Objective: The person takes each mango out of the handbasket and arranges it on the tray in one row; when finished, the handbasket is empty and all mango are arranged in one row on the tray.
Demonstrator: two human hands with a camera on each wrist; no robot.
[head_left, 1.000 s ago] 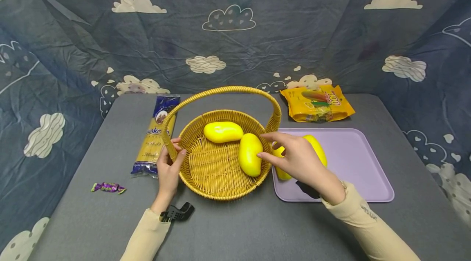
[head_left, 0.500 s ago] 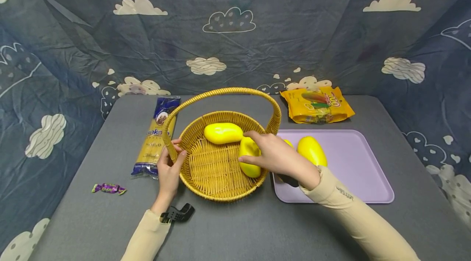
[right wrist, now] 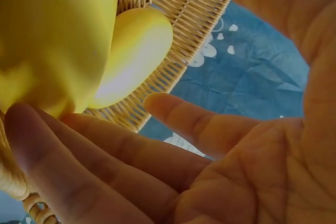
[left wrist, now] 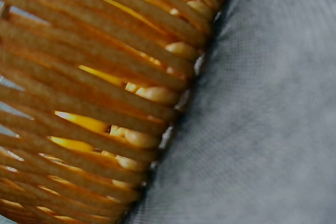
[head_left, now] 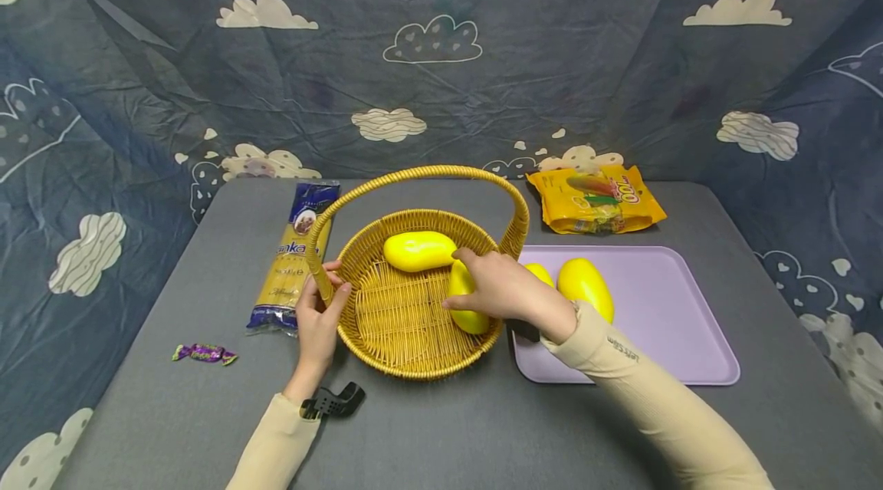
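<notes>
A: Left hand (head_left: 319, 321) grips the wicker basket (head_left: 400, 314) at its nine o'clock side!
B: And the right hand (head_left: 507, 284)?
A: Spread wide, fingertips (right wrist: 23, 121) on the nearer yellow fruit (head_left: 471, 322), lying inside at three o'clock!
B: Second yellow fruit (head_left: 418, 251)?
A: Inside too, at twelve, with the lilac tray (head_left: 665, 325) out at three!

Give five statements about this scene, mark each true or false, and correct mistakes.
1. The left grip holds the basket. True.
2. The orange packet lies beyond the lilac tray. True.
3. The right grip is over the orange packet. False: the right grip is over a yellow fruit in the basket.
4. The purple candy lies left of the basket. True.
5. The long packet lies right of the basket. False: the long packet lies left.
</notes>
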